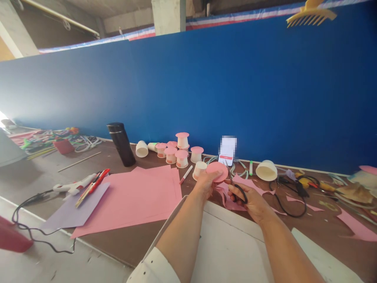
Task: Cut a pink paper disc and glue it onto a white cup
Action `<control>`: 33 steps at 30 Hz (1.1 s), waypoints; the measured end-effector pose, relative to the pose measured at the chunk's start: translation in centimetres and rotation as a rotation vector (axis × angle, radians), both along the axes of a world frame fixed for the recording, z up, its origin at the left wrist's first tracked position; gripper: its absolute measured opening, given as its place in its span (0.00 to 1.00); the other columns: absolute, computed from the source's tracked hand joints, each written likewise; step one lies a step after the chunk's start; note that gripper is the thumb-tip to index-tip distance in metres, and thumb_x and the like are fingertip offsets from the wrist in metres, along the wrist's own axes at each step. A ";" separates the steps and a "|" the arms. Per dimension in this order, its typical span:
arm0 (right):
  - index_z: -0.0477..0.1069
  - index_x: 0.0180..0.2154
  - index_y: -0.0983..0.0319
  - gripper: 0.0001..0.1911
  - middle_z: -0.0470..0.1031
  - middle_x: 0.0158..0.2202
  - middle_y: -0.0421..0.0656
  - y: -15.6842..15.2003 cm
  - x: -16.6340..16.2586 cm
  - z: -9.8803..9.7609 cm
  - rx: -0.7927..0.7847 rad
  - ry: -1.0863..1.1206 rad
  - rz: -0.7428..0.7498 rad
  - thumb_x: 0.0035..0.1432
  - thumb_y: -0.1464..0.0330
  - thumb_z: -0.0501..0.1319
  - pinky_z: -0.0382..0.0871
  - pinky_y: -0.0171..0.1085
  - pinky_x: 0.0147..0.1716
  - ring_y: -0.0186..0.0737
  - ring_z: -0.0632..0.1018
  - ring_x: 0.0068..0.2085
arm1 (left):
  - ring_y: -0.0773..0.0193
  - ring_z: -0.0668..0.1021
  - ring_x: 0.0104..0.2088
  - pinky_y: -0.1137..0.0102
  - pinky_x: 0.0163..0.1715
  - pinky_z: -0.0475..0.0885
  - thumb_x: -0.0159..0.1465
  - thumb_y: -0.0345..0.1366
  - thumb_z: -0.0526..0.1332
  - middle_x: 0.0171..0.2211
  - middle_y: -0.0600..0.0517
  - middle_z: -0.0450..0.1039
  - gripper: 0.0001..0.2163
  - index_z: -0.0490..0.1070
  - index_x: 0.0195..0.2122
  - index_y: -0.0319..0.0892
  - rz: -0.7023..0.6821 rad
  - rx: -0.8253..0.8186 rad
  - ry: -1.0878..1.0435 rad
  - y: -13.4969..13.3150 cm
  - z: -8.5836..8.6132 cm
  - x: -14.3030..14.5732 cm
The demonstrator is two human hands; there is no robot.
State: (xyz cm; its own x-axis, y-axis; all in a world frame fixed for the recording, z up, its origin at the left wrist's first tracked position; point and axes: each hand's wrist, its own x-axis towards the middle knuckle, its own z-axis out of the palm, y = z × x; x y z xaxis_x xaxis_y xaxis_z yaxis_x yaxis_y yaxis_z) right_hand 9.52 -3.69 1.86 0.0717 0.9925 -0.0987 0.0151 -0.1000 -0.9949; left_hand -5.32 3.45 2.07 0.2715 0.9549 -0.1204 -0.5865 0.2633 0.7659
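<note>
Taking the pink paper disc [216, 169] as the centre of the dial, the left hand [207, 183] pinches it from seven o'clock, thumb lying on its face. The right hand [246, 198], at four o'clock, is closed around the black handles of a pair of scissors [242, 192], whose blades point up toward the disc's right edge; whether they touch the paper is hard to tell. Pink offcuts [253, 184] lie on the brown worktop [118, 245] under and beyond the right hand, toward three and four o'clock. A bare white cup [199, 169] stands just beside the disc at nine o'clock, with a red-tipped marker [185, 174] farther out that way. Toward ten o'clock is a cluster of disc-topped cups [182, 160]. A phone [226, 149] leans at one o'clock against the blue board [235, 86], and a green-and-white stick [251, 168] stands at three. Well apart, between eight and nine o'clock, are large pink sheets [135, 196], partly under a purple sheet [84, 208] carrying a red utility knife [94, 186].
</note>
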 end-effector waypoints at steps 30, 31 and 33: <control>0.81 0.47 0.61 0.27 0.73 0.25 0.39 -0.5 0.1 0.4 0.035 -0.062 0.025 0.47 0.53 0.71 0.59 0.35 0.27 0.35 0.69 0.27 | 0.56 0.81 0.33 0.69 0.27 0.76 0.45 0.35 0.75 0.36 0.41 0.78 0.23 0.75 0.43 0.33 0.015 0.035 0.038 0.7 -1.9 0.5; 0.80 0.47 0.61 0.27 0.72 0.25 0.38 -0.4 0.2 0.4 0.036 -0.071 0.028 0.48 0.53 0.71 0.59 0.35 0.27 0.35 0.69 0.26 | 0.56 0.81 0.34 0.69 0.28 0.76 0.46 0.34 0.74 0.36 0.41 0.78 0.23 0.75 0.43 0.33 0.013 0.039 0.026 0.6 -1.9 0.5; 0.80 0.48 0.61 0.28 0.72 0.24 0.38 -0.3 0.3 0.2 0.044 -0.092 0.039 0.49 0.52 0.70 0.59 0.35 0.27 0.35 0.69 0.26 | 0.56 0.81 0.34 0.68 0.29 0.77 0.47 0.33 0.74 0.36 0.41 0.78 0.22 0.74 0.44 0.33 0.010 0.034 0.013 0.6 -1.8 0.4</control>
